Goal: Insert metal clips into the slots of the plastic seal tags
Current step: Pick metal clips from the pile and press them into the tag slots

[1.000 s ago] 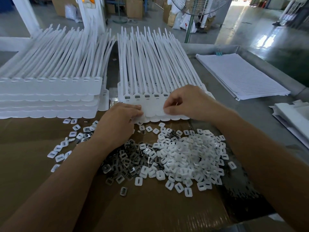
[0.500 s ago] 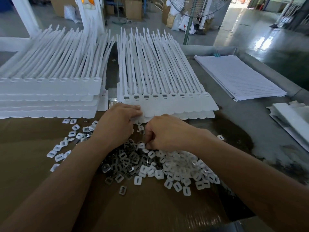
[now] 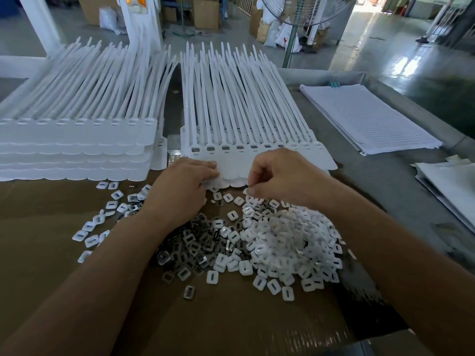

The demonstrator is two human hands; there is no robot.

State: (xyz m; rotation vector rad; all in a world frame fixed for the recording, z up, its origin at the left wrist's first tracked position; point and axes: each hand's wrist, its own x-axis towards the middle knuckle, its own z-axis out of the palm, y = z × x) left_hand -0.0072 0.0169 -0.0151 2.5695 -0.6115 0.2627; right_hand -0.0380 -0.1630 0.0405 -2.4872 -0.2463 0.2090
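- Hands at work over the bench (image 3: 372, 191): left hand (image 3: 180, 194) presses flat fingers on the near edge of the top sheet of seal tags (image 3: 231, 164). Right hand (image 3: 285, 178) curls to pinch what looks like one clip (image 3: 247, 191), just below that sheet.
- Risk ahead: the tiny clip may slip from the pinch into the heap. It may also enter a slot (image 3: 240, 148) tilted and jam, should the sheet shift under the left hand.
- No bin holds the pile of clips (image 3: 270, 242); it lies loose on cardboard (image 3: 231, 317). Boxes (image 3: 205, 11) stand on the floor beyond, contents unseen.
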